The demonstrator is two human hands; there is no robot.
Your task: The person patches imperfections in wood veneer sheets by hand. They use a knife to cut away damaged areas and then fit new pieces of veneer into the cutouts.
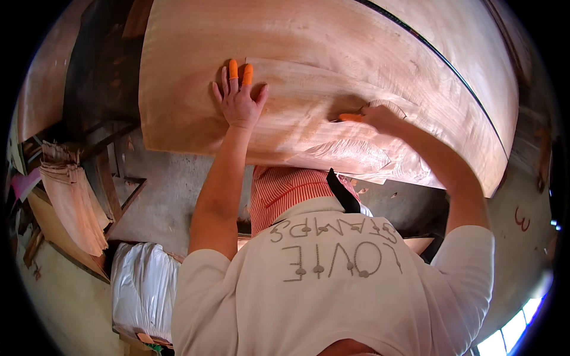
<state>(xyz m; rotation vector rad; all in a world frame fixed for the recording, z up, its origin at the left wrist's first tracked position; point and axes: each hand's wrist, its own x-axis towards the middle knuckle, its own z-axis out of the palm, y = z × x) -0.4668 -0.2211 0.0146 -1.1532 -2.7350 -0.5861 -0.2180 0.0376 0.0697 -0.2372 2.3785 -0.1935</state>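
A wide sheet of pale wood veneer (190, 35) lies in front of me on a large flat surface. My left hand (240, 107) rests on it with fingers spread, palm down, holding nothing. Two of its fingers wear orange finger covers (233, 69). To the right, my right hand (379, 117) is closed low over the veneer, an orange cover on its pointing finger. Something small and dark pokes out by that fingertip; its kind is hidden. Beside this hand, nearer me, lies a lighter, ragged-edged piece of veneer (350, 153).
A dark cord or strip (424, 41) crosses the veneer at the far right. Left of me, torn veneer strips (71, 196) hang over a wooden frame, and a bundle in white plastic (144, 291) stands below. Scraps dot the concrete floor (166, 196).
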